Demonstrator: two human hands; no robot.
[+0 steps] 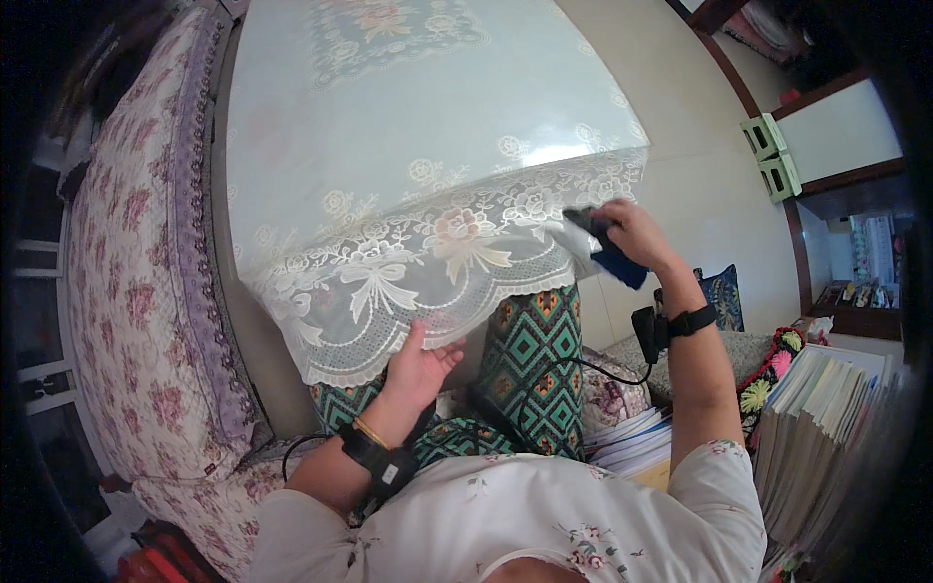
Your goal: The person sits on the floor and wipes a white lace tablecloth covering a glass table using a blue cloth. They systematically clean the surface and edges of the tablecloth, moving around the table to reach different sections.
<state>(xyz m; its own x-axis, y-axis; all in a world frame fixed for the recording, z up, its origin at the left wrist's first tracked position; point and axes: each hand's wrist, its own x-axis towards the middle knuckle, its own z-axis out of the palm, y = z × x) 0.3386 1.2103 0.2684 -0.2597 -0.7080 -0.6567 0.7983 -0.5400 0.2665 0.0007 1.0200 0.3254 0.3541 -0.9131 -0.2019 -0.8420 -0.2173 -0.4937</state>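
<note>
A glossy plastic tablecloth (430, 109) printed with white and pink flowers covers the table, and its lace-patterned scalloped border (466, 240) hangs over the near edge above my knees. My left hand (423, 368) lifts the bottom of that border, thumb over it and fingers below. At the border's right part, my right hand (630, 233) grips a dark blue brush or cloth-like tool (619, 266), partly hidden by the fingers; its exact kind cannot be told. The tool lies against or very near the border.
A floral quilted sofa cover (138, 277) runs along the left. Stacks of books and papers (816, 423) stand at my right, beside a crocheted edge with pompoms. Two green plastic stools or boxes (771, 157) are by the cabinet. Cables hang from devices strapped to both wrists.
</note>
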